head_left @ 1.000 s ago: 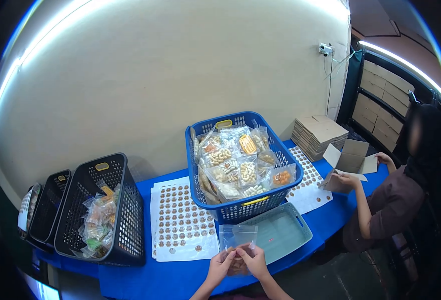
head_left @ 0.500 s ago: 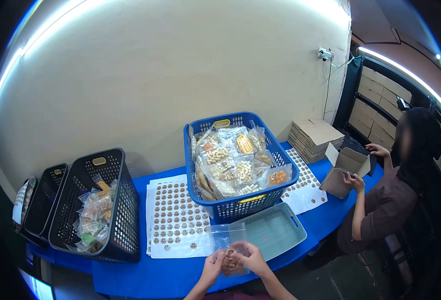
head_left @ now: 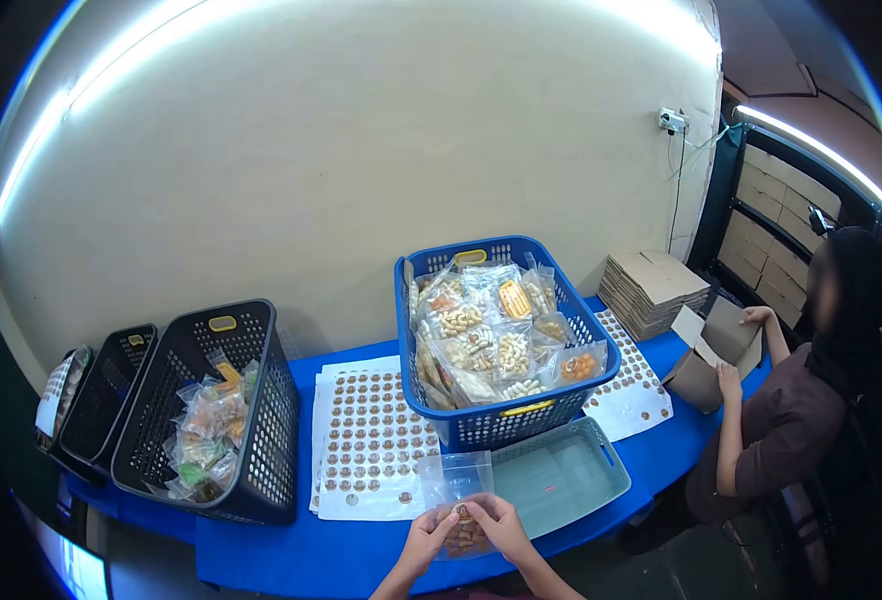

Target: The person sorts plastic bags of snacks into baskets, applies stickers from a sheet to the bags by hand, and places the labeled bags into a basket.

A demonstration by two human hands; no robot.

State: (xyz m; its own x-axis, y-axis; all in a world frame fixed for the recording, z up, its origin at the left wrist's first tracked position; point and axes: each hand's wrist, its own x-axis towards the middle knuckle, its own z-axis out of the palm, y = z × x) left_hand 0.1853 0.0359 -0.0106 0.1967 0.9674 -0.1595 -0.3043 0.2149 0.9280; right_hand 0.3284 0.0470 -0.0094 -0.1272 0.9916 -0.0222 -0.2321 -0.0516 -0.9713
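Observation:
A clear plastic bag [head_left: 455, 472] with brown snack pieces in its lower part is held over the table's front edge. My left hand [head_left: 426, 536] is closed on the bag's left side, and my right hand [head_left: 503, 528] grips its right side. Both thumbs meet at a small round sticker [head_left: 464, 513] on the bag's front. Just behind the bag lie white sheets [head_left: 366, 505] with rows of round brown stickers; some spots at the near end are bare. A grey-green tray [head_left: 613, 488] sits beside my right hand.
A blue basket [head_left: 461, 432] heaped with snack bags stands behind the tray. Dark baskets [head_left: 271, 430] are at left, one holding more bags. At right, a person [head_left: 796, 420] handles an open carton [head_left: 696, 375] near stacked flat cardboard [head_left: 651, 285].
The view has shifted, so the scene sits slightly further right and lower. My thumbs have come together over the sticker on the bag. The other person's hands have moved on the carton, which has turned.

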